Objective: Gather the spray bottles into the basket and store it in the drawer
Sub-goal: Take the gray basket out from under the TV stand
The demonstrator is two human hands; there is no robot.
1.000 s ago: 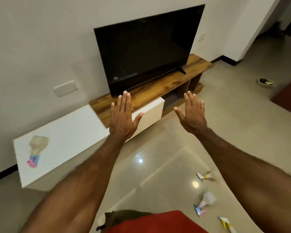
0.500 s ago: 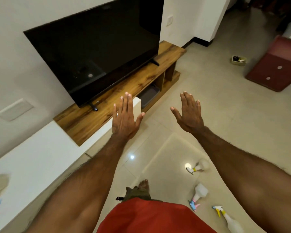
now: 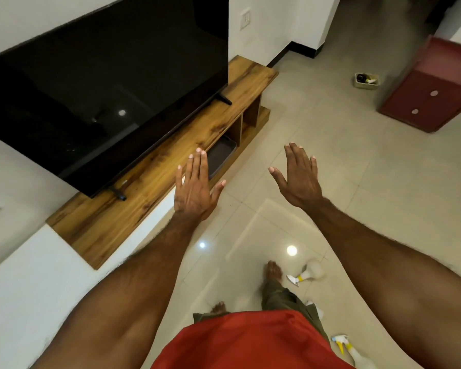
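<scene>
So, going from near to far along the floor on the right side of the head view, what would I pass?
Yellow-triggered spray bottle → round clear spray bottle with a yellow collar → small beige basket, beside the red cabinet.

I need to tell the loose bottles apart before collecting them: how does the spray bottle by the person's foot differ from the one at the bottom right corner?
The white spray bottle with a yellow collar near the bare foot lies fully in view, its round body pointing away and its trigger head toward the camera. The white spray bottle with a yellow trigger at the bottom right is cut off by the frame edge, its head pointing away. Both lie on the floor, outside the basket.
</scene>
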